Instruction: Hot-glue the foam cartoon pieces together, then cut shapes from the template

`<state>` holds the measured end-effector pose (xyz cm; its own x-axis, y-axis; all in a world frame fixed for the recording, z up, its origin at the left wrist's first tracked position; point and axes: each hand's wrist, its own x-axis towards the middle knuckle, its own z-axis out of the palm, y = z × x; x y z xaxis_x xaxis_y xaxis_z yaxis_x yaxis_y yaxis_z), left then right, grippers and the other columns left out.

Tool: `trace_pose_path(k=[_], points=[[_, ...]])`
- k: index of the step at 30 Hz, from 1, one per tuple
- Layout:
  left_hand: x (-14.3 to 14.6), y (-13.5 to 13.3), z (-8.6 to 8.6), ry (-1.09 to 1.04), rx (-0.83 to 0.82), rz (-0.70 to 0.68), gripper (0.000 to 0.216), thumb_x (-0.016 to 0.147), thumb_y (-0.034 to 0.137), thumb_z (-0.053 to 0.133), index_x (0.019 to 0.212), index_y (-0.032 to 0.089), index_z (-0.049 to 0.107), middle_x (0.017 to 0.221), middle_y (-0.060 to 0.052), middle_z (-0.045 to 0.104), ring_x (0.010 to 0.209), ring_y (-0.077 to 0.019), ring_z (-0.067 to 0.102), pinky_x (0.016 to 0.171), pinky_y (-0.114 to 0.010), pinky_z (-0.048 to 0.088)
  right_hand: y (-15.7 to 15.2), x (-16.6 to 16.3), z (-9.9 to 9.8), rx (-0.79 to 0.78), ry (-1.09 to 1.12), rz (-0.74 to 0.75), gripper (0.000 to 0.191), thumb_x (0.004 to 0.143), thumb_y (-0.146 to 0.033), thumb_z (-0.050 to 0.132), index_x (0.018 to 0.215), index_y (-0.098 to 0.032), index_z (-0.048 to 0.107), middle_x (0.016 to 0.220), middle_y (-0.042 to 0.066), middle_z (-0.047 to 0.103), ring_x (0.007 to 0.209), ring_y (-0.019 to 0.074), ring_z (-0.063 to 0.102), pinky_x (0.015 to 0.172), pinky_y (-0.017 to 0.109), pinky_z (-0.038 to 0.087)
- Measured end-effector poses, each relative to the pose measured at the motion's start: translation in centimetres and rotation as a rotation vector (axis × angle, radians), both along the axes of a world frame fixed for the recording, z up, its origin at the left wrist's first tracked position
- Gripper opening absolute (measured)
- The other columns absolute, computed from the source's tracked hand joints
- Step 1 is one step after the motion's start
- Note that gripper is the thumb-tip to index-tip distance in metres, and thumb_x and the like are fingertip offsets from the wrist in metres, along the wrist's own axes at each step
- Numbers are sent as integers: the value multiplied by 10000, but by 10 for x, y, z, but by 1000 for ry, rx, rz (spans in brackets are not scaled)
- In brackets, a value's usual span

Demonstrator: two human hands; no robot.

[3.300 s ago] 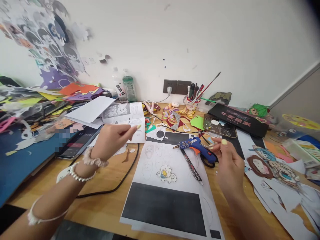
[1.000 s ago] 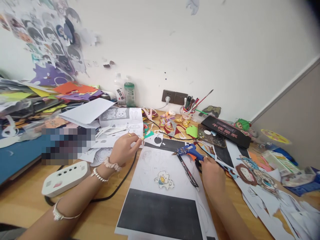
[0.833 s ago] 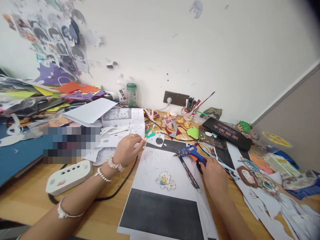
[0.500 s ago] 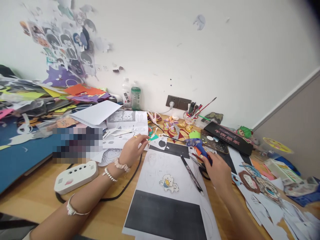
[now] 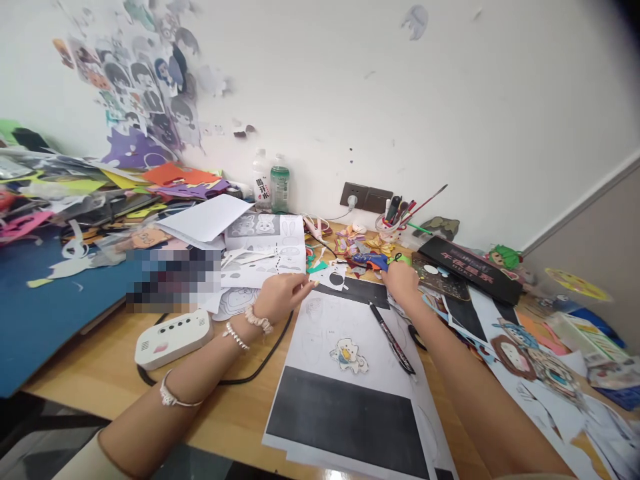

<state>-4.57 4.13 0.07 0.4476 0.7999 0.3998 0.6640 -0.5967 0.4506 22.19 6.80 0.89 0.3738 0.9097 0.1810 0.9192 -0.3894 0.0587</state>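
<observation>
My right hand (image 5: 403,280) reaches far across the wooden desk and is closed round the blue glue gun (image 5: 369,259), held over the coloured paper cut-outs (image 5: 350,241) near the wall. My left hand (image 5: 285,295) rests at the top left edge of the printed white sheet (image 5: 345,320), its fingers pinched together at the paper's edge; what they hold is too small to see. A small cut-out character (image 5: 349,355) lies on that sheet. A black pen (image 5: 393,339) lies to its right.
A white power strip (image 5: 173,329) with a black cable (image 5: 250,363) sits at the left. Two bottles (image 5: 273,183), a wall socket (image 5: 366,197) and a pen cup (image 5: 391,225) stand at the back. Paper piles (image 5: 75,200) crowd the left, drawings (image 5: 540,360) the right.
My right hand picked up the glue gun from beside the pen and carried it away towards the wall. My left hand stayed at the sheet's edge. The view shifted slightly.
</observation>
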Motion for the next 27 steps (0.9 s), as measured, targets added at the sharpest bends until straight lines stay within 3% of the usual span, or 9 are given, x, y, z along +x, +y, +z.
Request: trace_pose_path(k=[4, 7, 13, 16, 21, 27], points=[[13, -17, 1, 21, -133, -202, 246, 783, 402, 485, 818, 205, 627, 666, 10, 570, 581, -90, 501, 564, -183, 367, -14, 1, 2, 86, 22, 70, 308, 789, -297, 554, 1001, -74, 549, 1024, 153, 542, 975, 250, 500, 787, 385, 427], [25, -34, -3, 66, -268, -322, 328, 693, 468, 582, 886, 209, 639, 834, -34, 563, 737, -141, 529, 676, -236, 407, -42, -1, 8, 185, 58, 160, 354, 787, -266, 535, 1059, -41, 523, 1037, 206, 528, 1036, 319, 438, 836, 417, 373], [39, -49, -15, 163, -346, -281, 385, 577, 418, 689, 881, 196, 610, 922, -60, 526, 821, -213, 501, 726, -316, 388, -105, -15, -3, 288, 286, 350, 219, 783, -282, 504, 928, -134, 575, 957, 93, 587, 949, 241, 485, 873, 377, 358], [40, -48, -17, 65, -422, -275, 366, 527, 348, 723, 819, 180, 580, 882, -42, 518, 802, -202, 485, 711, -304, 375, -117, -22, -11, 325, 450, 398, 219, 794, -293, 467, 921, -146, 569, 955, 83, 594, 918, 214, 511, 836, 354, 391], [40, -43, -16, -163, -636, -292, 275, 594, 289, 679, 737, 169, 477, 637, 37, 487, 614, -119, 472, 580, -226, 365, -123, -24, -9, 203, 732, 517, 282, 814, -383, 428, 854, -170, 609, 891, 58, 632, 767, 163, 580, 654, 265, 466], [42, -42, -11, -335, -623, -264, 288, 639, 294, 653, 790, 166, 444, 693, 36, 478, 638, -95, 453, 588, -206, 364, -131, -37, -7, 37, 1026, 620, 237, 749, -390, 541, 792, -170, 616, 793, 23, 623, 704, 137, 565, 623, 226, 447]])
